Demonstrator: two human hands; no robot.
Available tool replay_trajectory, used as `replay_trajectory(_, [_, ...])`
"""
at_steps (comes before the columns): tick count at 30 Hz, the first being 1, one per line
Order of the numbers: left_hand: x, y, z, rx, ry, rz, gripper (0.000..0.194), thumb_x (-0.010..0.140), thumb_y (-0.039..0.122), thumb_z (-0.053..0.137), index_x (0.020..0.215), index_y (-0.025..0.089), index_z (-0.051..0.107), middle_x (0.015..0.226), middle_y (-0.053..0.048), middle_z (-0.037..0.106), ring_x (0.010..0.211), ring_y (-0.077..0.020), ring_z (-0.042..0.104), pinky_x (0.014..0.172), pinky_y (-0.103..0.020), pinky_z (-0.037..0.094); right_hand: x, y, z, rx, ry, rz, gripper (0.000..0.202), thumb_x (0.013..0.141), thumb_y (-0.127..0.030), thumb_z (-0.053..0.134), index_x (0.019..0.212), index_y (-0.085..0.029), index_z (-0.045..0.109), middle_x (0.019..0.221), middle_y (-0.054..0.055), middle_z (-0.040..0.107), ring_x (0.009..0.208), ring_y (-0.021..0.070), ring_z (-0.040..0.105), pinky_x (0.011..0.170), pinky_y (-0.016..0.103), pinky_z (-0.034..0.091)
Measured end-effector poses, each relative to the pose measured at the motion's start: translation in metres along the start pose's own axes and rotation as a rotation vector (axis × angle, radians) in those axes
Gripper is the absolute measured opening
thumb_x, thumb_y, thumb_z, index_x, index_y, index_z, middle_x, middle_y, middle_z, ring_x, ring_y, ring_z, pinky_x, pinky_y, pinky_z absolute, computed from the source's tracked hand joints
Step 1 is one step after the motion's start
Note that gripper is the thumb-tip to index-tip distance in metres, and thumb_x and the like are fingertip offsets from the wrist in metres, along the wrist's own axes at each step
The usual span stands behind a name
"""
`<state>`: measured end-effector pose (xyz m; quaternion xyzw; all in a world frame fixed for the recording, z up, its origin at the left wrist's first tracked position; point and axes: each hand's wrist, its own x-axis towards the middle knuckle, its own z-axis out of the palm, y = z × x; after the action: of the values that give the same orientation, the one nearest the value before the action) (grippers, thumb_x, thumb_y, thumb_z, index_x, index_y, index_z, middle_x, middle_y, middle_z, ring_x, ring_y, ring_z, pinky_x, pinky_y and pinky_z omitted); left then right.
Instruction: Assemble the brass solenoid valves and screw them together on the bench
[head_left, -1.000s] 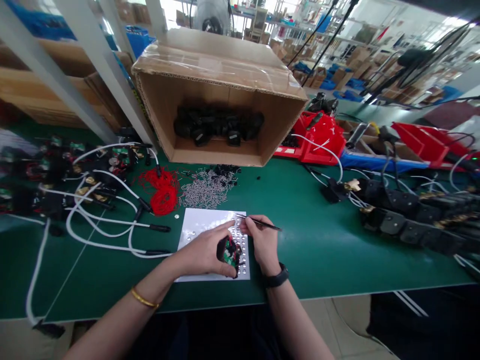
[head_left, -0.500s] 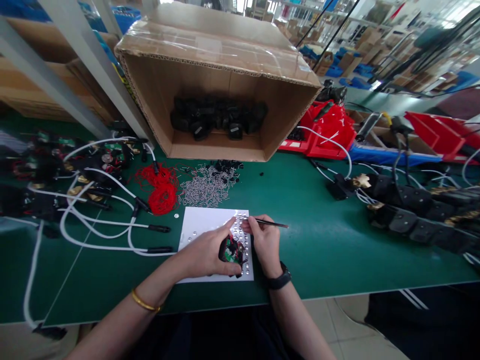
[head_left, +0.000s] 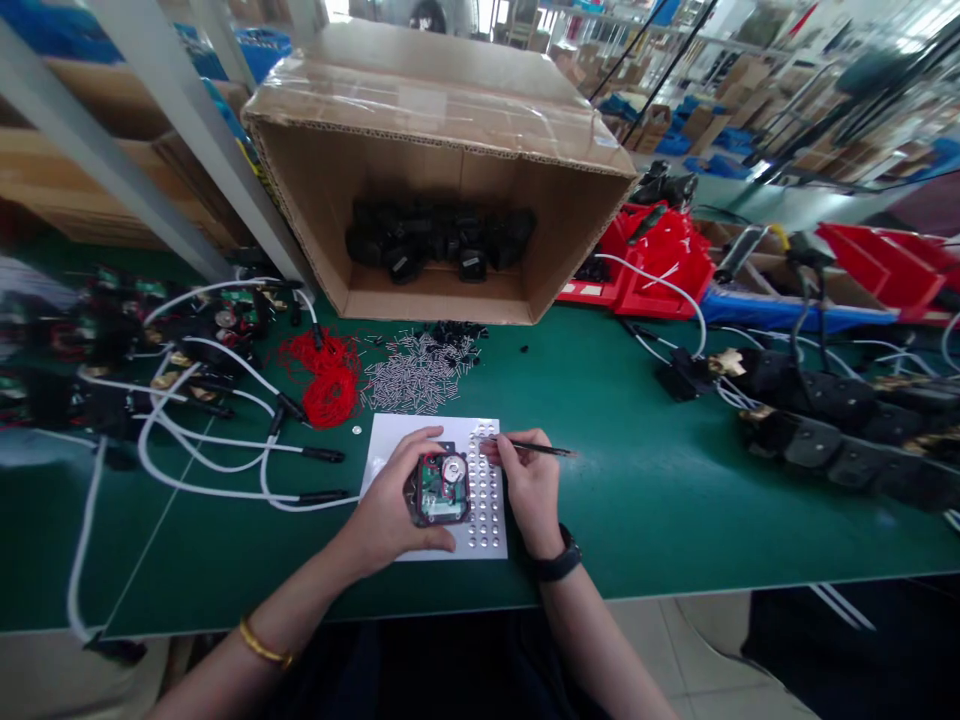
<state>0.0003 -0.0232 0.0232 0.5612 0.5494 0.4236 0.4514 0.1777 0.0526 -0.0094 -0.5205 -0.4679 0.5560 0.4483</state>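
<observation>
Head-worn view, single: faces forward and down over flat green worktable (head_left: 645, 510); bare left hand (head_left: 386, 512), bare right hand (head_left: 534, 490) near, lower centre.

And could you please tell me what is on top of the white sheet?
Small silver discs lie in columns on the right of the white sheet. The left hand holds a circuit-board unit over it; what lies beneath them is hidden.

At seven o'clock a thin, rounded gold-coloured bangle (head_left: 262, 649) circles the bare left forearm (head_left: 304, 598), at five a black wristband (head_left: 556, 562), at six dark clothing (head_left: 450, 665).
</observation>
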Motion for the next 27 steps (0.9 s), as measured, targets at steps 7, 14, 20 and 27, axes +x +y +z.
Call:
replay_trajectory(7, [-0.010,-0.009,0.010,-0.060,0.220,-0.006,0.079,0.050,0.041,0.083,0.115,0.022,0.043,0.114,-0.008,0.049,0.105,-0.0275,0.053,0.095,-0.041,0.041,-0.030,-0.039,0.001,0.516,-0.165,0.286,0.025,0.071,-0.029,0.072,0.081,-0.018,0.053,0.082,0.007,0.070,0.080,0.0185,0.068,0.071,0.028,0.054])
replay_trajectory(14, [-0.012,-0.010,0.014,-0.041,0.218,0.026,0.076,0.056,0.036,0.081,0.118,0.022,0.040,0.117,-0.009,0.047,0.111,-0.0281,0.049,0.098,-0.043,0.038,-0.056,-0.052,0.016,0.458,-0.192,0.205,0.019,0.071,-0.026,0.072,0.075,-0.017,0.056,0.086,0.005,0.069,0.083,0.0170,0.065,0.081,0.030,0.048])
replay_trajectory(20, [-0.013,-0.010,0.015,-0.033,0.224,0.035,0.076,0.056,0.033,0.082,0.118,0.022,0.040,0.118,-0.009,0.046,0.112,-0.0280,0.049,0.099,-0.043,0.037,-0.053,-0.049,0.016,0.413,-0.167,0.201,0.020,0.067,-0.026,0.074,0.073,-0.016,0.058,0.089,0.008,0.069,0.085,0.0208,0.064,0.082,0.035,0.047])
replay_trajectory(27, [-0.012,-0.004,0.015,0.007,0.248,0.024,0.074,0.056,0.033,0.082,0.116,0.021,0.041,0.117,-0.008,0.048,0.111,-0.0270,0.048,0.098,-0.041,0.037,-0.057,-0.048,0.020,0.439,-0.135,0.202,0.020,0.067,-0.027,0.075,0.074,-0.016,0.059,0.089,0.008,0.069,0.087,0.0203,0.063,0.084,0.036,0.045])
